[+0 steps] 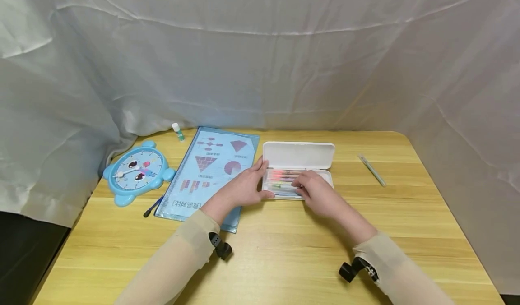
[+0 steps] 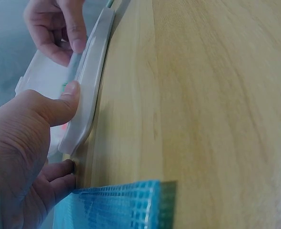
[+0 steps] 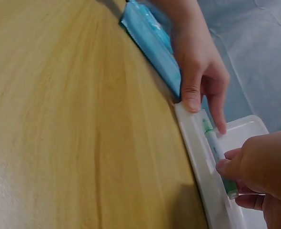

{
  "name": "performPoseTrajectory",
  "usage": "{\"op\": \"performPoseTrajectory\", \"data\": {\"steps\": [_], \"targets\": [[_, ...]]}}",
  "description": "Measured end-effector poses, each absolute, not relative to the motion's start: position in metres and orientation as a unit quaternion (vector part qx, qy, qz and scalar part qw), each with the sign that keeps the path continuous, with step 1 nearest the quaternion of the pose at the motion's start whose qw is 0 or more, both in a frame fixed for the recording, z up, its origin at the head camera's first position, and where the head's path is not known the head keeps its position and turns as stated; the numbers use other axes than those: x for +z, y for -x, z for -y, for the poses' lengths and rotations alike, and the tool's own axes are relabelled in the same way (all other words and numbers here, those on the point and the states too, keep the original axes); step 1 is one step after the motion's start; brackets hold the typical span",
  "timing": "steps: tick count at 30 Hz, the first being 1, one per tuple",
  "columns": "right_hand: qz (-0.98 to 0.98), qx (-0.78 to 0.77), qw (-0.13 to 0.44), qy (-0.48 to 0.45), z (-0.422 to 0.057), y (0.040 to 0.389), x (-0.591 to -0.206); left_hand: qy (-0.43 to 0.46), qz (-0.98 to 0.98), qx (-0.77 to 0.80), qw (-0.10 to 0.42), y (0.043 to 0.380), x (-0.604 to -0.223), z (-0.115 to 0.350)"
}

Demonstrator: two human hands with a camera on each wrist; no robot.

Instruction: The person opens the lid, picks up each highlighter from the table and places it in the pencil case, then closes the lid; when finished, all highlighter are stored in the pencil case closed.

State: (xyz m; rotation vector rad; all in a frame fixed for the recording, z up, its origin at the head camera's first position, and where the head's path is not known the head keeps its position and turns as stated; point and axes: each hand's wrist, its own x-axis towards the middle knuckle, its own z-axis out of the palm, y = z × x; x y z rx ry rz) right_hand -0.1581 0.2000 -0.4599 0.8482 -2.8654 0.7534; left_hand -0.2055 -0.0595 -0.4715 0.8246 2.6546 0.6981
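Observation:
A white pencil case (image 1: 298,155) lies on the table with its lid raised at the back. Several pens with pinkish-red parts (image 1: 279,174) rest side by side inside it. My left hand (image 1: 245,187) grips the case's left end, the thumb on the front rim. Over the case's front part, my right hand (image 1: 318,192) pinches a marker pen (image 3: 215,145) with a pale barrel and green ends. In the right wrist view, that marker pen runs lengthwise along the case; whether it touches the bottom is hard to tell.
Left of the case lies a blue zip folder (image 1: 191,160) with printed shapes, partly under my left forearm. Farther left are a blue toy clock (image 1: 140,169), a dark pen (image 1: 153,206) and an upright glue stick (image 1: 178,132). A light green pen (image 1: 372,171) lies to the right.

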Motion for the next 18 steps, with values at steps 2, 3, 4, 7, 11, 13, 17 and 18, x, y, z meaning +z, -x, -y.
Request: {"op": "performPoseTrajectory", "data": {"steps": [2, 3, 4, 7, 11, 13, 17, 18], "targets": [[0.930, 0.238, 0.028, -0.279, -0.1986, 0.1576, -0.4605, -0.287, -0.917, 0.241, 0.138, 0.2056, -0.4708, 0.0592], [0.930, 0.235, 0.026, -0.280, -0.1983, 0.1575, -0.4610, -0.288, -0.917, 0.240, 0.138, 0.2056, -0.4705, 0.0590], [0.931, 0.232, 0.026, -0.282, -0.1981, 0.1575, -0.4612, -0.288, -0.917, 0.240, 0.138, 0.2055, -0.4701, 0.0589], [0.931, 0.224, 0.018, -0.287, -0.1983, 0.1580, -0.4613, -0.289, -0.917, 0.238, 0.137, 0.2056, -0.4699, 0.0586], [0.931, 0.217, 0.008, -0.295, -0.1989, 0.1598, -0.4604, -0.288, -0.918, 0.238, 0.135, 0.2057, -0.4703, 0.0586], [0.931, 0.215, 0.003, -0.295, -0.1990, 0.1606, -0.4600, -0.288, -0.917, 0.240, 0.136, 0.2056, -0.4703, 0.0587], [0.932, 0.221, -0.006, -0.288, -0.1985, 0.1612, -0.4589, -0.287, -0.916, 0.243, 0.139, 0.2048, -0.4702, 0.0592], [0.932, 0.223, -0.006, -0.286, -0.1984, 0.1612, -0.4587, -0.287, -0.916, 0.244, 0.139, 0.2046, -0.4702, 0.0593]]}}
